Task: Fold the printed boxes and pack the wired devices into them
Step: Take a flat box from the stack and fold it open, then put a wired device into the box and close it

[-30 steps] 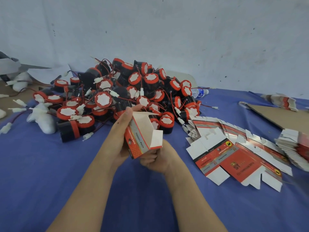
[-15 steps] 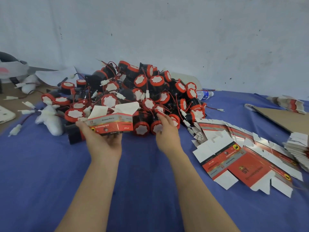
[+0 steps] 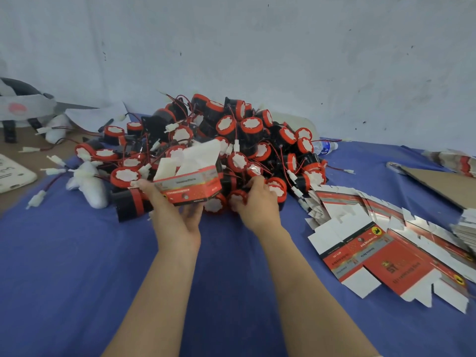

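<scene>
Holds one printed box, already folded into shape, up off the blue cloth in the left hand. Grips it firmly, thumb up along the left end and fingers curled under the base. Shows the red and grey printed side to the camera, white top flaps standing open and tilted back. Hangs just in front of the pile of wired devices, hiding part of its near edge.

Reaches into that same near edge with the right hand, just right of the box. Curls fingers and thumb round one wired device, red-rimmed with a white face, low in the heap and touching its neighbours. Looks closed on it.

Behind both hands, black bodies, red caps, thin red and black wires and white plug ends, heaped high against the pale wall. To the left of the heap, a white wrapped bundle lying on the cloth, with loose white plugs near it.

To the right, flat boxes fanned out overlapping on the cloth, printed side up, white flaps spread. At the far right edge, a thicker stack of the same. Beyond the fan, a brown cardboard sheet, and close to the heap's right side a water bottle lying down.
</scene>
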The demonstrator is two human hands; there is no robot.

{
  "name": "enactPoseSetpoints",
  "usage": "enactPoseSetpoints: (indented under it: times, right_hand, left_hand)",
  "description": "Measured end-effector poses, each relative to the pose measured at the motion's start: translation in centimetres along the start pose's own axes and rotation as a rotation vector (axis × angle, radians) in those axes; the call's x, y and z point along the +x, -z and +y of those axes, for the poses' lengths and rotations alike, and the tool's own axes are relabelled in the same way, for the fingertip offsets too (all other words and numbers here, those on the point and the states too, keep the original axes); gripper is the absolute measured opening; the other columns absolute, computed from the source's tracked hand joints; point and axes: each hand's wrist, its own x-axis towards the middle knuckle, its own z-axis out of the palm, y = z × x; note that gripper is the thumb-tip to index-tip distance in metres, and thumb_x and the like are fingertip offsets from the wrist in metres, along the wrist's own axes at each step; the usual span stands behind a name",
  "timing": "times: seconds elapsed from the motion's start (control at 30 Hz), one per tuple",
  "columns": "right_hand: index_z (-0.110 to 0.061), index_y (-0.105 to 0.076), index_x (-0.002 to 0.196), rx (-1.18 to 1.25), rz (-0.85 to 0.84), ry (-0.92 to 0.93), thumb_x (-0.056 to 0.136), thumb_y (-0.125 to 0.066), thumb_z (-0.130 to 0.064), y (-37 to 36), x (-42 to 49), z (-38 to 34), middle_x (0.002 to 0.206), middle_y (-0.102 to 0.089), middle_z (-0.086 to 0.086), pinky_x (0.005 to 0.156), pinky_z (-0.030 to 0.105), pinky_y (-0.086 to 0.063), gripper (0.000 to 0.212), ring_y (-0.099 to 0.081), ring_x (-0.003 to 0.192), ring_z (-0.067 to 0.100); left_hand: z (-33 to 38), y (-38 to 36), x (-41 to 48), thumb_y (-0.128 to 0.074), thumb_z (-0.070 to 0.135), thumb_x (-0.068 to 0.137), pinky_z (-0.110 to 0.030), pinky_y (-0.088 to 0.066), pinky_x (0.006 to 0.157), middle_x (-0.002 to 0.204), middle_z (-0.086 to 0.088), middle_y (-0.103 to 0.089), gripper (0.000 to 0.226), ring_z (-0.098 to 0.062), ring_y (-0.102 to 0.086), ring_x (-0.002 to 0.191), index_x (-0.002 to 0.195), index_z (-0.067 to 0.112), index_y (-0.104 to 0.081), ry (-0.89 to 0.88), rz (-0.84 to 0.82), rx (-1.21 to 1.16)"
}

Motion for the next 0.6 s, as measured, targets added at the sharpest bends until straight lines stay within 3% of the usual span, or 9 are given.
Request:
enactPoseSetpoints:
  times: [0.1,0.17,0.23,0.33,0.4,0.5,0.6]
  right_hand:
    - [-0.019,-0.033,0.135,0.46,0.232,-0.16,0.087,-0.068,-0.03,2.5,-0.4,0.9,0.111,-0.056,-0.004,0.083,0.033,-0.046,0.061,-0.059,0.107,0.024]
    - [-0.027,-0.029,0.144,0.868,0.404,-0.234,0.089,-0.065,-0.03,5.0,-0.6,1.5,0.133,-0.048,-0.001,0.087,0.036,-0.054,0.065,-0.056,0.117,0.023]
    - [-0.032,-0.033,0.142,1.183,0.499,-0.223,0.091,-0.064,-0.031,7.3,-1.1,1.9,0.141,-0.043,0.004,0.077,0.029,-0.058,0.06,-0.058,0.118,0.025]
    - [-0.029,-0.052,0.125,1.18,0.468,-0.096,0.091,-0.063,-0.034,8.4,-2.3,1.5,0.13,-0.055,0.004,0.074,0.022,-0.057,0.036,-0.061,0.115,0.021]
    - [-0.029,-0.056,0.115,1.138,0.388,-0.057,0.091,-0.063,-0.028,7.7,-2.9,1.0,0.126,-0.055,0.002,0.075,0.024,-0.057,0.025,-0.062,0.111,0.017]
    - [-0.027,-0.053,0.121,1.016,0.27,0.009,0.093,-0.061,-0.024,5.7,-4.0,0.1,0.117,-0.053,-0.009,0.079,0.025,-0.056,0.028,-0.061,0.099,0.0]
    - [-0.031,-0.047,0.124,0.814,0.169,0.165,0.094,-0.058,-0.025,3.6,-4.9,-0.8,0.112,-0.056,-0.021,0.081,0.016,-0.05,0.032,-0.06,0.097,-0.007]
  left_hand:
    - [-1.0,-0.3,-0.7,-0.048,0.068,0.081,-0.028,-0.058,0.068,0.1,0.005,-0.071,0.054,-0.011,-0.069,0.095,0.101,0.022,-0.066,-0.225,-0.102,0.364]
    - [-2.3,-0.2,-1.0,-0.052,0.07,0.073,-0.03,-0.056,0.082,0.111,0.005,-0.065,0.066,-0.007,-0.063,0.102,0.114,0.02,-0.061,-0.367,-0.177,0.656]
    - [-3.8,0.2,-1.1,-0.056,0.066,0.075,-0.018,-0.047,0.087,0.115,0.009,-0.057,0.063,-0.003,-0.056,0.103,0.123,0.024,-0.056,-0.477,-0.298,0.943]
    - [-5.7,1.2,-0.8,-0.066,0.052,0.079,-0.005,-0.039,0.077,0.112,0.009,-0.049,0.055,-0.003,-0.049,0.099,0.125,0.023,-0.057,-0.479,-0.507,1.292]
    - [-6.1,1.9,-0.4,-0.067,0.051,0.081,-0.005,-0.037,0.074,0.111,0.009,-0.05,0.053,-0.003,-0.049,0.097,0.125,0.025,-0.055,-0.42,-0.609,1.429]
    - [-6.1,2.2,-0.2,-0.07,0.043,0.082,-0.011,-0.042,0.073,0.108,0.013,-0.058,0.046,-0.005,-0.057,0.096,0.123,0.031,-0.052,-0.417,-0.643,1.427]
    - [-5.8,2.0,-0.6,-0.069,0.042,0.079,-0.017,-0.052,0.073,0.099,0.024,-0.063,0.061,0.0,-0.063,0.092,0.131,0.037,-0.038,-0.403,-0.657,1.383]
